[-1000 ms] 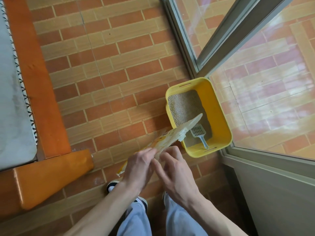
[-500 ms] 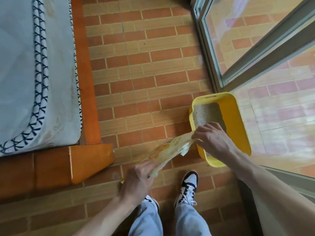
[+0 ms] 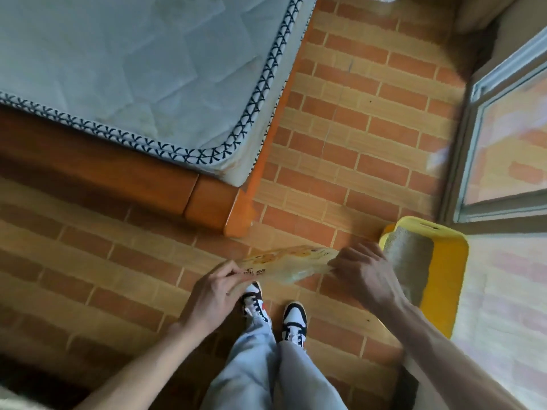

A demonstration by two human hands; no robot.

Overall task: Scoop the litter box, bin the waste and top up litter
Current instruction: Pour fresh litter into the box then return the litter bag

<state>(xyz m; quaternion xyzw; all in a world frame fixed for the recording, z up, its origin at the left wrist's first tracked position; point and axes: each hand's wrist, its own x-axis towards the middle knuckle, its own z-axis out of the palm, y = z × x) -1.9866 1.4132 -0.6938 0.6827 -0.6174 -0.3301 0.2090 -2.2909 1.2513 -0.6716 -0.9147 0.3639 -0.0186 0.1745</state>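
A flat yellow-and-clear litter bag is stretched between my hands above the brick-pattern floor. My left hand pinches its near-left end, and my right hand grips its right end beside the box. The yellow litter box sits on the floor at the right by the glass door, with grey litter inside. My right hand and forearm cover the box's near-left part. No scoop shows in the head view.
A wooden bed frame with a grey mattress fills the upper left, its corner close to the bag. A sliding glass door runs along the right. My two sneakers stand on the floor below the bag.
The view has swung left and the litter box has slid toward the right edge. My hands have spread further apart along the bag, and the bag lies flatter.
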